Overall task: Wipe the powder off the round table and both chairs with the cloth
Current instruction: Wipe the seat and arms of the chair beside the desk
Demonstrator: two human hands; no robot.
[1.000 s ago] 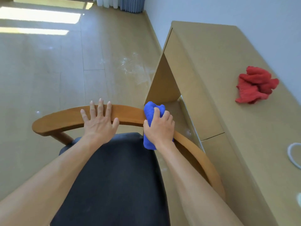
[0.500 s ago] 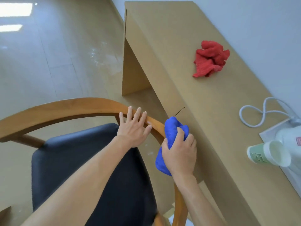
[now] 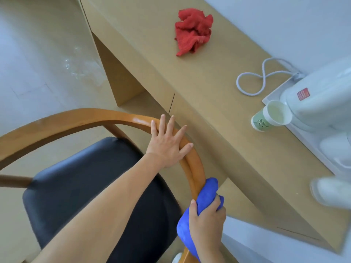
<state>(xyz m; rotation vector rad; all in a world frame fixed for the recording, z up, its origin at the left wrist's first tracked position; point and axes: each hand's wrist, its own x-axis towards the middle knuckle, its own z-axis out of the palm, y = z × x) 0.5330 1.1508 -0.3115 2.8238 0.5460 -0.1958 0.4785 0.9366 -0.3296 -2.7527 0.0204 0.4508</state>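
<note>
Chair, curved wooden rail point(image 3: 79, 118): arcs from far left round toward the wearer at lower right. Right hand point(image 3: 207, 221) clenched on blue cloth point(image 3: 207, 188), wrapped over the rail's near right end. Left hand point(image 3: 169, 143) flat, fingers spread, bracing the rail just beyond; likely stroke follows the rail's curve.

The scene is bright with soft daylight, and the colours look a little pale. The floor point(image 3: 43, 59) at the upper left is washed out by glare. A small shine sits on the wooden chair rail point(image 3: 140, 120). Shadows are weak. The white appliance point(image 3: 321, 111) at the right edge is blurred and overexposed. The wide lens bends the counter point(image 3: 209, 92) edges, and the whole picture is slightly soft.
</note>
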